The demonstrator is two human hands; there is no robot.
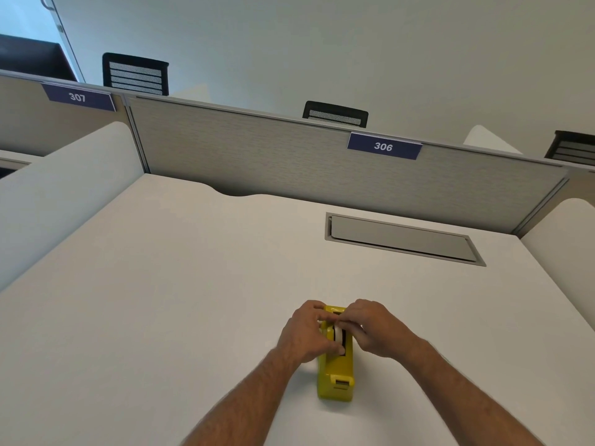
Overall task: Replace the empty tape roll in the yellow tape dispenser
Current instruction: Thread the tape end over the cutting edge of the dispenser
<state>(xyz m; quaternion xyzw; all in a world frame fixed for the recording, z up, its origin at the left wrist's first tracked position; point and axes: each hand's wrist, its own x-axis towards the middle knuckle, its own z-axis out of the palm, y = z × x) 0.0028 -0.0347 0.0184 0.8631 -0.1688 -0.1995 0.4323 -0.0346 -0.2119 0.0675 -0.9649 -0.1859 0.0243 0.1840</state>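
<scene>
The yellow tape dispenser [335, 378] stands on the white desk [193, 300] near its front, cutter end toward me. A whitish tape roll [338, 337] sits in its top slot, mostly hidden by fingers. My left hand [306, 333] wraps the dispenser's left side, thumb lying along the roll. My right hand [375, 326] comes from the right, its fingertips pinching at the top of the roll. Both hands touch the roll and the dispenser.
A grey cable hatch [402, 239] is set into the desk at the back right. A fabric partition [289, 162] labelled 306 closes the far edge, with white side dividers [64, 188] left and right. Black chair backs [135, 74] show beyond.
</scene>
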